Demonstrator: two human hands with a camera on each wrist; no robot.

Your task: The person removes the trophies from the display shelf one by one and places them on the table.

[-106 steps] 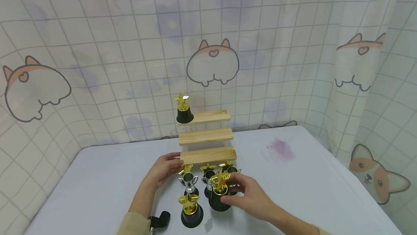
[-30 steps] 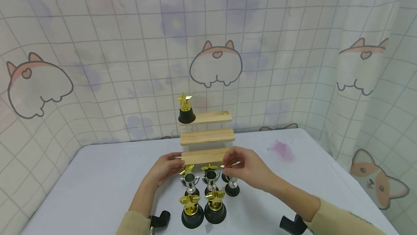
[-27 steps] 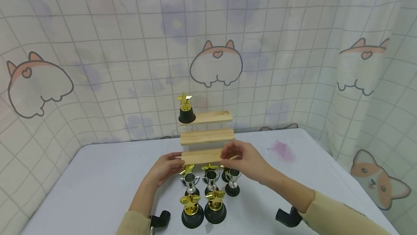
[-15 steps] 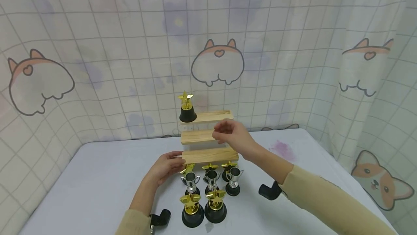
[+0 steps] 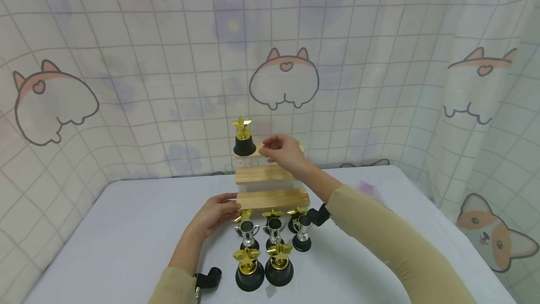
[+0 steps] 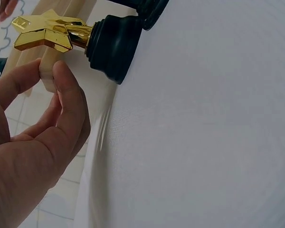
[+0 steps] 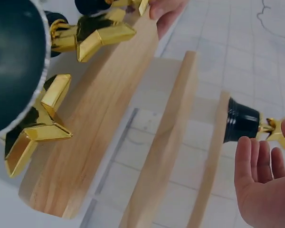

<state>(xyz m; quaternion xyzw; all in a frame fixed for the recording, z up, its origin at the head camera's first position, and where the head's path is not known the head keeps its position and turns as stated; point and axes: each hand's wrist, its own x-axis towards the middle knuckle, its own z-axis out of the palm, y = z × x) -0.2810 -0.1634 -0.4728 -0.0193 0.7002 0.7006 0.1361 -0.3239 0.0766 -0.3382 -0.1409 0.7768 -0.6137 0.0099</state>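
Observation:
My left hand (image 5: 217,215) pinches the left end of the lowest wooden board (image 5: 274,198) of a three-tier shelf between thumb and fingers; the left wrist view shows this hand (image 6: 42,128) close up. On the top board's left end stands a gold star trophy (image 5: 243,137) with a black base, upright. Just right of it is my right hand (image 5: 284,153), fingers bent and holding nothing. In the right wrist view, the hand (image 7: 266,190) is beside that trophy (image 7: 244,121); whether the fingertips touch it I cannot tell.
Before the shelf stand several more trophies: silver cups (image 5: 274,230) in a row, star trophies behind them, and two larger star trophies (image 5: 279,266) in front. The middle board (image 5: 263,174) bears nothing visible. A white cloth (image 5: 147,238) covers the table; a patterned curtain hangs behind.
My right hand let go of a front star trophy, now beside its twin, then rose leftward past the boards to the top-tier trophy. My left hand stays on the lowest board.

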